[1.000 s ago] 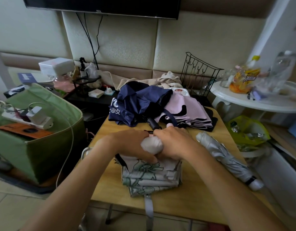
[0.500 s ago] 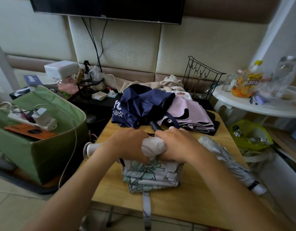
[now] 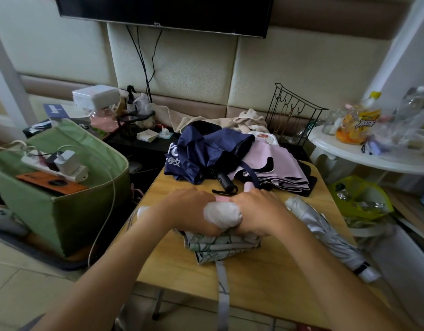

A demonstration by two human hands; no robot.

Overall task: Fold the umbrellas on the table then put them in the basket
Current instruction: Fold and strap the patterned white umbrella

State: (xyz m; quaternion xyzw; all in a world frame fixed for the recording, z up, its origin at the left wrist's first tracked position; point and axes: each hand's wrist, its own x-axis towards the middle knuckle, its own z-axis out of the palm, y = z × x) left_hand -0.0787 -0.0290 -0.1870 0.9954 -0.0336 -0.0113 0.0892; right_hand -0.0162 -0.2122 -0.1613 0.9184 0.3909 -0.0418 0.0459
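Little has moved: both hands stay clamped together. Nearest, the left hand [image 3: 194,211] and right hand [image 3: 256,211] grip the leaf-print umbrella [image 3: 220,244] by its white handle [image 3: 222,215], canopy gathered on the surface [image 3: 265,278]. Folding is underway; next, I judge, wrap its strap [image 3: 222,283]. Beyond lie the silver umbrella [image 3: 330,237], navy umbrella [image 3: 201,151] and pink umbrella [image 3: 277,168]; the green basket [image 3: 86,211] stands left.

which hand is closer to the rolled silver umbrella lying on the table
Right. The right hand holds the leaf-print umbrella just beside the silver umbrella; the left hand holds its far side, farther away.
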